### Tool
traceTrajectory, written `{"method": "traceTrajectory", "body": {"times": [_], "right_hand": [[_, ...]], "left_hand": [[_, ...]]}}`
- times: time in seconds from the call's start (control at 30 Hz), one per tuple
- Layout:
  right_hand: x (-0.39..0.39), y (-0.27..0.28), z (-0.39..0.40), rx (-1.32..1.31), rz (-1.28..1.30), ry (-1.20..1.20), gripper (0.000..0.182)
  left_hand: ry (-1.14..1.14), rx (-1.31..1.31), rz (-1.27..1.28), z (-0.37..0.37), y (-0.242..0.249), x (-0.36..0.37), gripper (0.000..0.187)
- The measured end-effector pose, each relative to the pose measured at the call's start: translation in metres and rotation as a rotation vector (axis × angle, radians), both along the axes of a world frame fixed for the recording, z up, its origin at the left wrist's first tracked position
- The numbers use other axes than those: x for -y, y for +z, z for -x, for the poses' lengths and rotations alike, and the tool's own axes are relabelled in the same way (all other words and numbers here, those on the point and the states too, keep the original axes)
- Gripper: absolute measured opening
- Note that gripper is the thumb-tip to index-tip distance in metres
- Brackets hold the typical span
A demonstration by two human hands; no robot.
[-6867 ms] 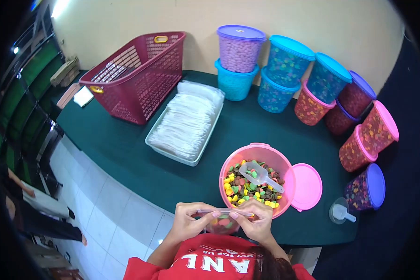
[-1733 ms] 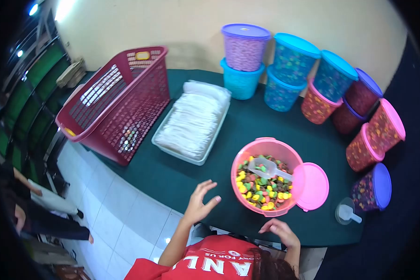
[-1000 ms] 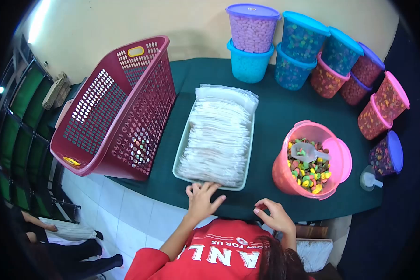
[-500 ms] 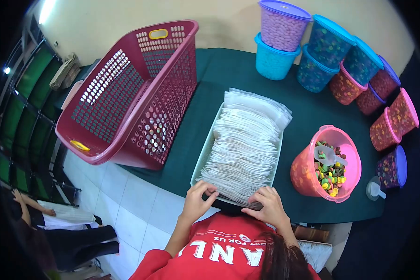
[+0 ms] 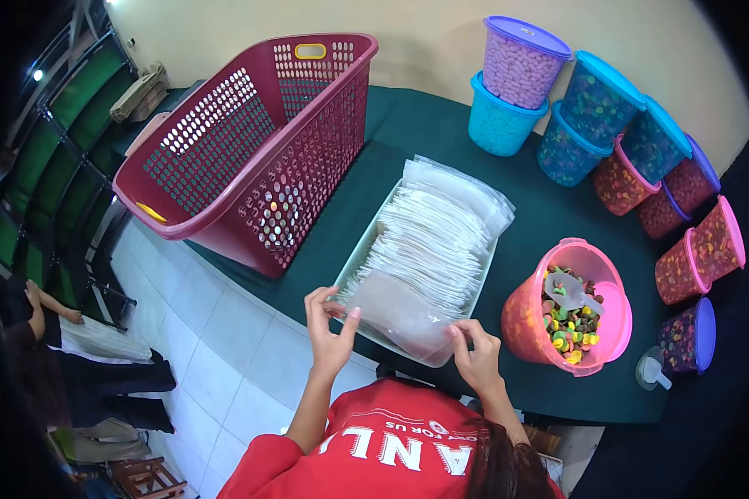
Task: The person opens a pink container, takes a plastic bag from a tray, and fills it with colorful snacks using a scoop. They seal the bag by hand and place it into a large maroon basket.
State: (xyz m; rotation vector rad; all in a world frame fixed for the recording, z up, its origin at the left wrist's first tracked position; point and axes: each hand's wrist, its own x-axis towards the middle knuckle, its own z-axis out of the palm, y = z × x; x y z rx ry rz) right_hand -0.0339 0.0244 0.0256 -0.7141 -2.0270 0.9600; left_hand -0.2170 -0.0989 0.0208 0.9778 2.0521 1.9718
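Observation:
My left hand (image 5: 328, 328) and my right hand (image 5: 475, 356) hold an empty clear plastic bag (image 5: 401, 313) by its two ends, lifted just over the near end of a pale tray (image 5: 360, 254). The tray is packed with a stack of clear bags (image 5: 437, 237). To the right stands an open pink tub (image 5: 528, 323) of coloured candies with a clear scoop (image 5: 564, 290) lying in it.
A maroon laundry basket (image 5: 250, 141) stands at the left on the green table (image 5: 408, 133), with filled bags inside. Several lidded candy tubs (image 5: 595, 112) line the back and right. A second scoop (image 5: 649, 373) lies at the right edge. A person sits low at the left (image 5: 66, 333).
Both hands reached into the tray's near end and came up with one clear bag. The view has swung left, so the pink tub now sits at the right.

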Motion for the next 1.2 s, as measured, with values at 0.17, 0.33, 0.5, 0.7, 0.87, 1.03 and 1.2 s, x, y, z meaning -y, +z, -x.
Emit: {"method": "traceTrajectory", "body": {"times": [0.17, 0.33, 0.5, 0.7, 0.87, 1.03, 1.2], "right_hand": [[-0.006, 0.034, -0.039, -0.179, 0.429, 0.152, 0.012], [-0.014, 0.044, -0.088, -0.326, 0.542, 0.336, 0.013], [-0.020, 0.054, -0.136, -0.376, 0.553, 0.334, 0.018], [-0.024, 0.060, -0.191, -0.508, 0.791, 0.383, 0.025], [-0.026, 0.059, -0.224, -0.349, 0.938, 0.410, 0.020], [-0.028, 0.058, -0.237, -0.342, 0.921, 0.266, 0.012], [-0.034, 0.057, -0.236, -0.405, 0.846, 0.208, 0.007]], "left_hand": [[-0.168, 0.255, -0.016, -0.033, 0.021, 0.006, 0.050], [-0.120, 0.454, -0.124, -0.096, 0.045, -0.008, 0.040], [-0.323, 0.657, -0.117, -0.135, 0.055, -0.006, 0.021], [-0.214, 0.485, -0.226, -0.180, 0.060, -0.020, 0.018], [-0.159, 0.505, -0.255, -0.203, 0.059, -0.031, 0.017], [-0.198, 0.460, -0.205, -0.213, 0.060, -0.041, 0.018], [-0.220, 0.478, -0.164, -0.210, 0.060, -0.045, 0.017]]}}
